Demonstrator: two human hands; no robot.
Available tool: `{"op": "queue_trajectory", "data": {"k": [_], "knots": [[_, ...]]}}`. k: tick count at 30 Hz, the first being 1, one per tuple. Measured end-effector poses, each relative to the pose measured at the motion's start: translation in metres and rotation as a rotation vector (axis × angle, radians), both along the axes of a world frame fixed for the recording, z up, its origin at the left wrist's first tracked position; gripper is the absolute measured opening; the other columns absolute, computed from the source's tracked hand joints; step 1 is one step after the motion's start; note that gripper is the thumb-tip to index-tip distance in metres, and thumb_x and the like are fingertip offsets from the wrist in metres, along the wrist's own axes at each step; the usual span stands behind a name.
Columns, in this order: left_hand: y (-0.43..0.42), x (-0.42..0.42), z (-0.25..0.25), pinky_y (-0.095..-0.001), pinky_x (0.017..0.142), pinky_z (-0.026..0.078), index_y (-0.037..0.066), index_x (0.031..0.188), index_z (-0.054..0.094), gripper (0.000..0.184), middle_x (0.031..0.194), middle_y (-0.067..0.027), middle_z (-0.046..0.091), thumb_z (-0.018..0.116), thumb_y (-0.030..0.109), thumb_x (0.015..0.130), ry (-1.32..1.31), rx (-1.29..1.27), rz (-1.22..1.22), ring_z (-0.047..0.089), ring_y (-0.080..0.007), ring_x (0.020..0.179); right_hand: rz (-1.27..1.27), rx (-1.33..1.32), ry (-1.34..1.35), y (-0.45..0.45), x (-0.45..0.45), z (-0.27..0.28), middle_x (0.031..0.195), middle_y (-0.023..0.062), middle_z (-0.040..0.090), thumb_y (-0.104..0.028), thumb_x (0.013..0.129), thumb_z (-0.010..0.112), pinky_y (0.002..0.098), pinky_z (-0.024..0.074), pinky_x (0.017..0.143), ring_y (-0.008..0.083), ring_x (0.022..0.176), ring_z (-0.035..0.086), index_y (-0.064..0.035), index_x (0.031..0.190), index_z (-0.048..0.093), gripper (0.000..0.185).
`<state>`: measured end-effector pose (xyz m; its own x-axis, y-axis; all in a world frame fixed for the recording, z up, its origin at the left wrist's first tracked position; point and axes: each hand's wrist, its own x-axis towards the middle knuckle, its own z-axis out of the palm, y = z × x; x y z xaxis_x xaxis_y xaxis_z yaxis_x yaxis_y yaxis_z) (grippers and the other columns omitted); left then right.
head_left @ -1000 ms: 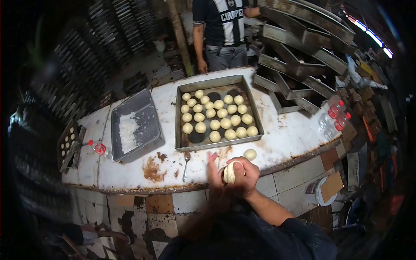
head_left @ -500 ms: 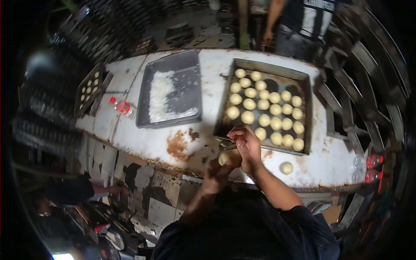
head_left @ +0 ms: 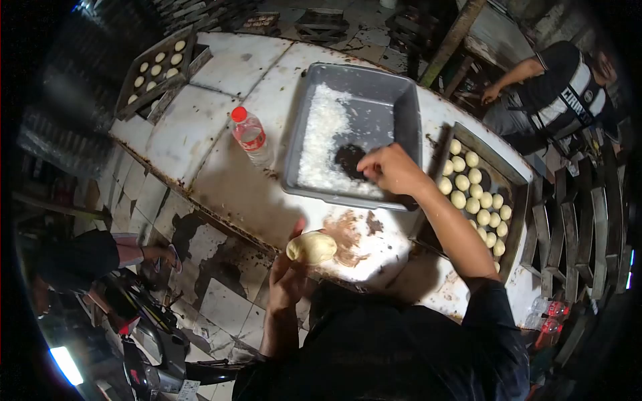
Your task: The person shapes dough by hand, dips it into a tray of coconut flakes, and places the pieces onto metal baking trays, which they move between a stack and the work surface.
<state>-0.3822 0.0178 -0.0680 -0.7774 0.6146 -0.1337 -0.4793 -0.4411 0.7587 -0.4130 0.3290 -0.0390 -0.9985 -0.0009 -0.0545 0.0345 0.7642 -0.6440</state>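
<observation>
My left hand (head_left: 285, 275) holds a pale, elongated lump of dough (head_left: 311, 248) above the table's front edge, its fingers wrapped round the underside. Over the grey plastic bin (head_left: 292, 175), my right hand (head_left: 388, 168) reaches in with fingers bent down and drawn together. Whatever lies between those fingertips is hidden. White shreds (head_left: 326, 127) cover mostly the left side of the bin, and a dark shadow falls beside the hand. Right of the bin, a metal tray (head_left: 515, 247) bears rows of round dough balls (head_left: 475, 191), partly covered by my right forearm.
A red-capped bottle (head_left: 250, 137) stands left of the bin. Another tray of dough balls (head_left: 156, 69) sits at the table's far left corner. Metal trays (head_left: 578, 227) are stacked at the right near two bottles (head_left: 550, 317). A person (head_left: 555, 100) is beyond the table; another is lower left.
My hands have separated. The right moved forward into the grey bin; the left keeps the dough, lower left. The view has swung left, bringing the bin and bottle closer to the middle.
</observation>
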Motion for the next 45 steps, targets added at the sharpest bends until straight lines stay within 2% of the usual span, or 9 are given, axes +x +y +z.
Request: {"op": "queue_trajectory", "data": {"k": [9, 18, 20, 30, 33, 35, 37, 42, 45], "knots": [[-0.029, -0.067, -0.029, -0.049, 0.108, 0.039, -0.011, 0.142, 0.035, 0.058, 0.135, -0.0295, 0.049, 0.053, 0.018, 0.096, 0.024, -0.065, 0.053, 0.049, -0.0368, 0.127, 0.45, 0.223, -0.24, 0.001, -0.062, -0.073, 0.106, 0.0189, 0.068, 0.004, 0.073, 0.069, 0.0407, 0.0511, 0.089, 0.0352, 0.104, 0.065, 0.0002, 0.106, 0.07, 0.033], [-0.009, -0.098, -0.015, -0.0488, 0.107, 0.04, -0.014, 0.141, 0.035, 0.056, 0.133, -0.0318, 0.049, 0.05, 0.014, 0.095, -0.023, -0.074, 0.02, 0.049, -0.038, 0.126, 0.369, -0.019, -0.222, -0.004, -0.062, -0.083, 0.091, 0.0167, 0.067, 0.004, 0.074, 0.067, 0.0401, 0.0535, 0.078, 0.0332, 0.086, 0.066, 0.0015, 0.102, 0.069, 0.028], [-0.003, -0.103, -0.017, -0.0464, 0.108, 0.039, -0.011, 0.143, 0.033, 0.057, 0.135, -0.0296, 0.048, 0.051, 0.015, 0.095, -0.032, -0.049, -0.013, 0.049, -0.0354, 0.126, 0.313, 0.053, -0.093, -0.01, -0.057, -0.097, 0.091, 0.0218, 0.064, 0.002, 0.075, 0.063, 0.0452, 0.0507, 0.083, 0.0376, 0.088, 0.065, 0.0032, 0.086, 0.064, 0.012], [0.03, -0.113, -0.009, -0.0472, 0.107, 0.04, -0.01, 0.143, 0.033, 0.063, 0.133, -0.0289, 0.049, 0.056, 0.018, 0.091, -0.05, -0.041, 0.001, 0.051, -0.0362, 0.125, 0.17, 0.111, 0.038, -0.015, -0.041, -0.103, 0.097, 0.0186, 0.064, 0.0, 0.075, 0.062, 0.0432, 0.0542, 0.078, 0.0378, 0.083, 0.065, 0.0011, 0.09, 0.065, 0.015], [0.041, -0.113, -0.009, -0.0457, 0.109, 0.04, -0.01, 0.143, 0.033, 0.063, 0.133, -0.0272, 0.05, 0.057, 0.019, 0.092, -0.049, -0.048, 0.009, 0.05, -0.0346, 0.126, 0.255, 0.404, 0.004, -0.014, -0.042, -0.113, 0.099, 0.0224, 0.065, 0.001, 0.076, 0.06, 0.0435, 0.0539, 0.083, 0.0383, 0.094, 0.065, 0.0009, 0.093, 0.069, 0.019], [0.05, -0.114, -0.006, -0.0447, 0.109, 0.04, -0.009, 0.143, 0.033, 0.06, 0.134, -0.0257, 0.05, 0.055, 0.018, 0.094, -0.033, -0.048, 0.006, 0.05, -0.033, 0.126, 0.126, 0.165, -0.119, -0.003, -0.051, -0.105, 0.097, 0.0211, 0.068, 0.001, 0.077, 0.062, 0.0423, 0.0549, 0.081, 0.0359, 0.09, 0.067, -0.0005, 0.096, 0.071, 0.021], [0.056, -0.114, -0.004, -0.0438, 0.11, 0.039, -0.009, 0.143, 0.034, 0.056, 0.134, -0.0241, 0.051, 0.053, 0.017, 0.096, -0.018, -0.047, 0.013, 0.05, -0.0314, 0.127, -0.127, -0.181, -0.178, 0.007, -0.053, -0.087, 0.086, 0.0112, 0.073, -0.003, 0.083, 0.069, 0.0318, 0.0555, 0.07, 0.0164, 0.073, 0.069, -0.001, 0.099, 0.071, 0.017], [0.087, -0.113, -0.004, -0.0395, 0.108, 0.043, -0.007, 0.138, 0.042, 0.041, 0.133, -0.0182, 0.054, 0.047, 0.014, 0.102, -0.134, -0.063, 0.085, 0.054, -0.0259, 0.124, -0.597, -1.118, -0.219, -0.009, -0.043, -0.024, 0.086, 0.0077, 0.073, -0.004, 0.087, 0.067, 0.0247, 0.0537, 0.071, 0.0121, 0.077, 0.068, -0.0017, 0.101, 0.073, 0.015], [0.115, -0.117, -0.015, -0.0375, 0.105, 0.046, -0.005, 0.131, 0.049, 0.038, 0.13, -0.015, 0.057, 0.051, 0.019, 0.102, -0.203, -0.067, 0.11, 0.057, -0.0232, 0.119, -0.392, -0.507, 0.159, -0.033, -0.035, -0.007, 0.092, 0.011, 0.072, -0.003, 0.088, 0.065, 0.0266, 0.0544, 0.07, 0.0123, 0.079, 0.068, -0.0017, 0.107, 0.071, 0.02]]}}
